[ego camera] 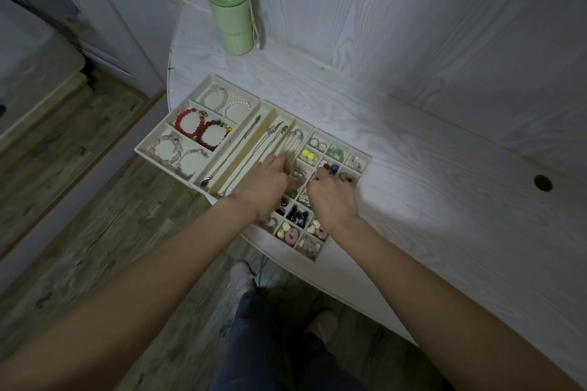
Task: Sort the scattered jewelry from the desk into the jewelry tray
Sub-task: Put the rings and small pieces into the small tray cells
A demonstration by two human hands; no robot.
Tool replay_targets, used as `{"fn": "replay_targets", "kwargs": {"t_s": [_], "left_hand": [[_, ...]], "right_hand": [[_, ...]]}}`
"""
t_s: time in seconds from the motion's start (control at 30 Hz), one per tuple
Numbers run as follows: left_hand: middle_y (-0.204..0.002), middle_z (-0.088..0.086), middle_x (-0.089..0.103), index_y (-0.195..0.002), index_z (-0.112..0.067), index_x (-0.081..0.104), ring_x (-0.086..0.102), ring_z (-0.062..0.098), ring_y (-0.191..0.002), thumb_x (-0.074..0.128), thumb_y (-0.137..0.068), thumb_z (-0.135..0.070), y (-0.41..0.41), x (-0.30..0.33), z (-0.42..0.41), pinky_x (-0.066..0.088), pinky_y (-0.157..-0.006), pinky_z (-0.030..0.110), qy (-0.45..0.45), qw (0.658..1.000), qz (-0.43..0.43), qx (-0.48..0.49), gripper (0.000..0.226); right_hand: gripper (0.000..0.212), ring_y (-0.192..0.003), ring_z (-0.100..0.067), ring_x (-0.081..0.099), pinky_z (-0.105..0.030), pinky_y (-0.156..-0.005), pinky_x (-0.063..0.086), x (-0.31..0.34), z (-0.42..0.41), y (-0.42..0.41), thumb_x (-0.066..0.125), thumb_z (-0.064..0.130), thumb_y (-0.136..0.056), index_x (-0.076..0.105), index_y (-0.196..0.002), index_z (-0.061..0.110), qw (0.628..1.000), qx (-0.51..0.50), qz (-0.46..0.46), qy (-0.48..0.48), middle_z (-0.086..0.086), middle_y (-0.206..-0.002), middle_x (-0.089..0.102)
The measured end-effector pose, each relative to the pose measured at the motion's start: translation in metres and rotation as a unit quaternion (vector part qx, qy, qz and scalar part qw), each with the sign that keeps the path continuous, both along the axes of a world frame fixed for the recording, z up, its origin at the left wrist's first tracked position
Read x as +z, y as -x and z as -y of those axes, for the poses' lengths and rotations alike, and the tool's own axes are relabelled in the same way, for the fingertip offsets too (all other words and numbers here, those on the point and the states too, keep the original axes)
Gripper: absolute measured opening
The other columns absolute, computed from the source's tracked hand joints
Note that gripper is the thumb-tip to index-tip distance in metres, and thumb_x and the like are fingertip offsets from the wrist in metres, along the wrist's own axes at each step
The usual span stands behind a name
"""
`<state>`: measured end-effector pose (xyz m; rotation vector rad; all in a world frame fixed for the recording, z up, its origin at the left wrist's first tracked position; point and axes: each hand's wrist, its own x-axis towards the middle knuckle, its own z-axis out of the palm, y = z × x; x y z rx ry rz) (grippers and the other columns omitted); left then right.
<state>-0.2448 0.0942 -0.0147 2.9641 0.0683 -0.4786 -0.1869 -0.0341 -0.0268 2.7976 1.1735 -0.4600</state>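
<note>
A cream jewelry tray [144,149] in three sections lies on the white desk. Its left section holds bead bracelets, among them red ones [193,125]. The middle section holds silver necklaces [236,144] in long slots. The right section is a grid of small cells with earrings, such as a yellow pair [308,154]. My left hand [265,186] hovers over the grid's near-left cells with its fingers curled; whether it holds anything is hidden. My right hand [332,197] pinches a small pink piece [314,176] above the grid's middle cells.
A green bottle [233,17] with a cord stands at the back of the desk [444,184] by the wall. A round hole [542,182] sits in the desktop at the right. The desk's curved edge runs below the tray, above wooden floor and my legs.
</note>
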Motion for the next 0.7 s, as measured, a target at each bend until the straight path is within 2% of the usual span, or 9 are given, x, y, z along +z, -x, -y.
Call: {"fn": "replay_targets", "kwargs": {"t_s": [0.17,0.5,0.6,0.7], "left_hand": [[-0.145,0.006,0.026,-0.138,-0.033,0.044,0.026,0.022,-0.132,0.058,-0.083,0.004,-0.001,0.001,-0.001,0.030,-0.106,0.034,0.005,1.000,-0.001,0.006,0.068],[-0.148,0.007,0.022,-0.139,-0.037,0.041,0.025,0.023,-0.133,0.055,-0.087,-0.004,-0.002,0.001,0.001,0.028,-0.107,0.036,-0.034,0.999,-0.012,-0.028,0.063],[-0.148,0.006,0.022,-0.139,-0.038,0.040,0.025,0.023,-0.133,0.056,-0.088,-0.006,-0.002,-0.001,0.002,0.028,-0.108,0.036,-0.038,0.999,-0.010,-0.033,0.063],[-0.148,0.006,0.021,-0.140,-0.037,0.040,0.026,0.023,-0.132,0.056,-0.087,-0.006,-0.002,0.000,0.003,0.028,-0.108,0.036,-0.048,0.998,-0.021,-0.034,0.063]], "right_hand": [[0.022,-0.087,-0.021,0.060,-0.030,-0.069,0.052,-0.001,0.002,-0.001,0.060,-0.006,-0.083,0.066,-0.101,0.005,1.000,0.005,-0.003,-0.008,-0.013,-0.116,0.055],[0.022,-0.091,-0.023,0.060,-0.028,-0.066,0.045,-0.002,0.003,-0.003,0.059,-0.004,-0.085,0.066,-0.105,0.005,1.000,0.014,0.000,-0.015,-0.014,-0.118,0.054],[0.019,-0.086,-0.020,0.060,-0.026,-0.062,0.043,-0.006,0.006,-0.004,0.059,0.001,-0.087,0.068,-0.102,0.009,0.999,0.005,-0.012,-0.043,-0.010,-0.116,0.055],[0.018,-0.086,-0.019,0.060,-0.026,-0.064,0.047,-0.010,0.010,-0.006,0.059,0.008,-0.090,0.070,-0.103,0.013,0.997,-0.013,-0.029,-0.074,-0.006,-0.116,0.055]]}}
